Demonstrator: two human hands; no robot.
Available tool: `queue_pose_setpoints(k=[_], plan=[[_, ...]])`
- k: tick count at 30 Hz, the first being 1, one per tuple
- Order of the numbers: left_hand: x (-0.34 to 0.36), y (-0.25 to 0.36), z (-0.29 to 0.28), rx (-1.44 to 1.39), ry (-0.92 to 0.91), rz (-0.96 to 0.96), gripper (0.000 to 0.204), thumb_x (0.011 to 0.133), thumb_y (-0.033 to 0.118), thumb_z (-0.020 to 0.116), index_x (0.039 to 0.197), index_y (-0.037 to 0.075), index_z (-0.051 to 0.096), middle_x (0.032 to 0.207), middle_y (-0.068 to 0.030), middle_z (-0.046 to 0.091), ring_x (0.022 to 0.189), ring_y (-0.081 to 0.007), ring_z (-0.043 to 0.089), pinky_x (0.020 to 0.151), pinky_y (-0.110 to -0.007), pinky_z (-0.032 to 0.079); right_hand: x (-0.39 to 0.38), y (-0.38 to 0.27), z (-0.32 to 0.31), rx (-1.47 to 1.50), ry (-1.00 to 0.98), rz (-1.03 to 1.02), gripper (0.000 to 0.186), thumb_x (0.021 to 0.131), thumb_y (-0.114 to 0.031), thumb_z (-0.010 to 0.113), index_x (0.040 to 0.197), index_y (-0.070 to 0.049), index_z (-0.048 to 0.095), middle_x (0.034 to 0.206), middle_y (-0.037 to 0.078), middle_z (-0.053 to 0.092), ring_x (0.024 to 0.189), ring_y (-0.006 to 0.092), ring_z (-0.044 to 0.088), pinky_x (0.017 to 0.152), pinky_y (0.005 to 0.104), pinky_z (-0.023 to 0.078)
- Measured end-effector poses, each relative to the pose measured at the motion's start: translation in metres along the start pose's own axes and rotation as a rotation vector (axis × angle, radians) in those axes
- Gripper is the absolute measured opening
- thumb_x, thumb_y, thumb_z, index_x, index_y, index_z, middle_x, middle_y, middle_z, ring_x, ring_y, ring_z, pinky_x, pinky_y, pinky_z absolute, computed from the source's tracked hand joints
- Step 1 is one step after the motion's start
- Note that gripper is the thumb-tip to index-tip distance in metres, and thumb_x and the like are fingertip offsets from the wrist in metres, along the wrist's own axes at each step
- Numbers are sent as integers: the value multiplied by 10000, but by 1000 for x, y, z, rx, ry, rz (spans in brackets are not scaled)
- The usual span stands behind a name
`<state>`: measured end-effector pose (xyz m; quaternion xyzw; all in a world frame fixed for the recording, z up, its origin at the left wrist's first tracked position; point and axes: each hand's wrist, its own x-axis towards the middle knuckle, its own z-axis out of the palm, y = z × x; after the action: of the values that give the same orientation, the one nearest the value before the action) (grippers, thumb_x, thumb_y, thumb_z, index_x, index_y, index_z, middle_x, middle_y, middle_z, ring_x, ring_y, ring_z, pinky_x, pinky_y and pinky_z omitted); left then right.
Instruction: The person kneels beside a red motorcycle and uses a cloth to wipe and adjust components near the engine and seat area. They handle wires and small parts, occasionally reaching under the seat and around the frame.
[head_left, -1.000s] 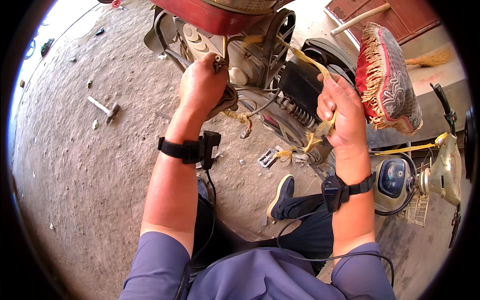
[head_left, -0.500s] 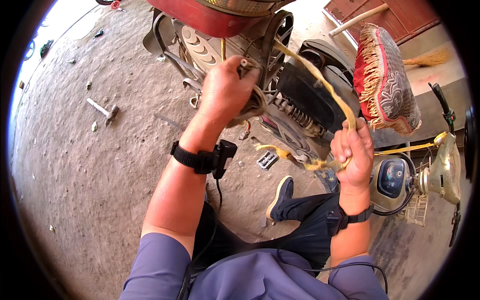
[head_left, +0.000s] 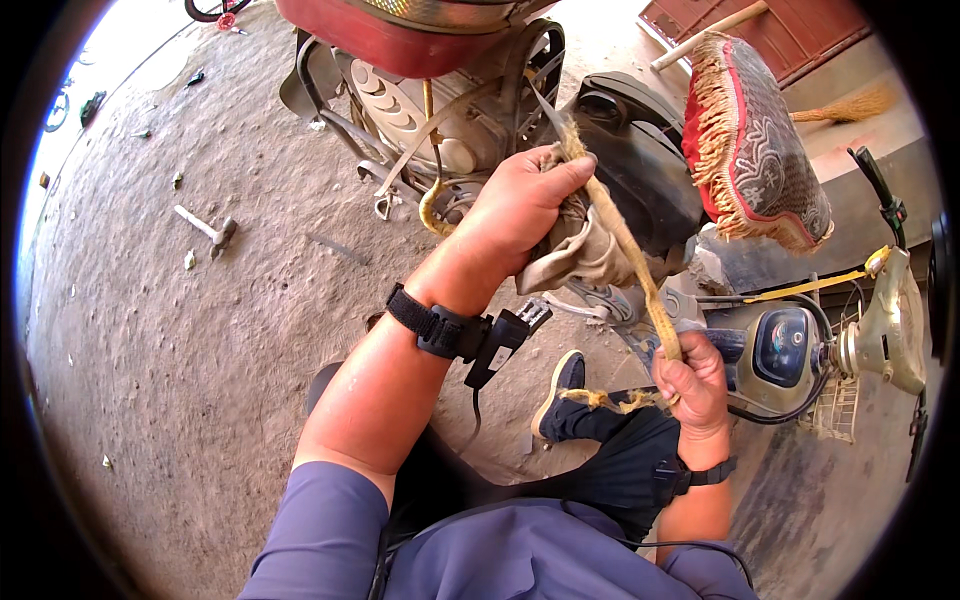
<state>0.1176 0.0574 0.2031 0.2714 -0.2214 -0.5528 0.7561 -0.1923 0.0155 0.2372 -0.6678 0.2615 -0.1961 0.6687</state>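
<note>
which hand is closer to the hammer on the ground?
Left. The left hand grips the cloth and rope by the engine, nearer the hammer; the right hand holds the rope's lower end, farther away.

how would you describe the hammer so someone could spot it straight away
Start at the red-tanked motorcycle at the top, then look left across the bare concrete ground. The hammer lies flat there, alone, well away from both hands; its pale straight handle and dark head stand out from the small scattered pebbles.

Left hand [head_left: 515,210] reaches toward frame centre, fingers curled in a grip; right hand [head_left: 692,380] sits fisted at lower right.
</note>
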Motion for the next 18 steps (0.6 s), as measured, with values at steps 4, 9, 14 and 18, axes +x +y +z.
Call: queue_pose_setpoints(k=[4,9,14,18], plan=[[-5,-12,8,330,40,86,204,1005,135,655,1141,-14,681,942,-35,711,828,-87,648,744,-269,538,-6,23,-10,-21,116,82,212,984,-201,696,1089,-22,649,716,-22,568,588,55,477,548,216,380],[-20,-25,16,1010,126,244,196,966,179,683,1041,-1,665,803,-135,690,744,-182,638,722,-344,525,7,47,-13,-63,313,100,214,993,-147,675,1160,-14,652,821,-26,609,648,56,514,580,206,402],[-39,-33,22,1471,-6,254,211,925,259,678,964,55,644,808,-254,649,789,-473,619,709,-509,519,20,59,-14,-483,321,67,315,916,-81,702,1220,-17,645,904,24,680,780,148,636,719,284,517],[-55,-34,18,1535,-258,167,228,906,280,680,944,57,650,814,-235,666,808,-467,644,707,-535,513,27,58,-10,-730,163,-148,551,850,-7,749,1373,-73,589,947,40,674,849,154,641,796,302,532]])
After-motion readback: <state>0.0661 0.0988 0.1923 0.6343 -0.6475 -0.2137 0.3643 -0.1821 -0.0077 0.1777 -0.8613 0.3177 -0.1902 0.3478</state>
